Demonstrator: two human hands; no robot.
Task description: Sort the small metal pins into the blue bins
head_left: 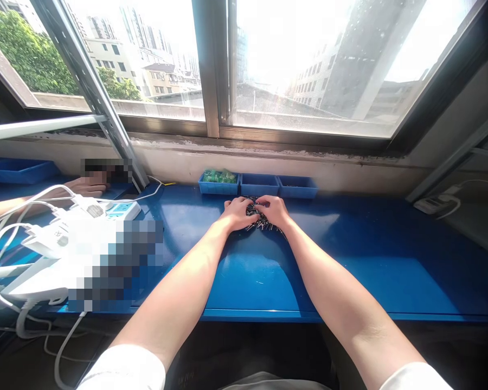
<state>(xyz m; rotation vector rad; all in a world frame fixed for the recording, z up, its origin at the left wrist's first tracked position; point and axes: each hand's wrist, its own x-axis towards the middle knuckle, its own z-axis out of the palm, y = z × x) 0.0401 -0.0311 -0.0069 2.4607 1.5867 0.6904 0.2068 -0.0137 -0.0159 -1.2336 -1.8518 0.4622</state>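
A pile of small dark and silvery pieces, like screws or pins, lies on the blue tabletop. At the pile's left side rests my left hand, its thumb apart from its fingers and reaching over the edge of the pieces. My right hand is over the right and far part of the pile, with fingers bent and drawn together. Whatever those fingertips may hold is too small to make out. Both hands touch or nearly touch the pieces, and they partly hide the heap.
Behind the pile stand a blue bin with green items, a middle blue bin and a right blue bin. White plugs and cables crowd the left, near a power strip. Another person's hand is beyond.
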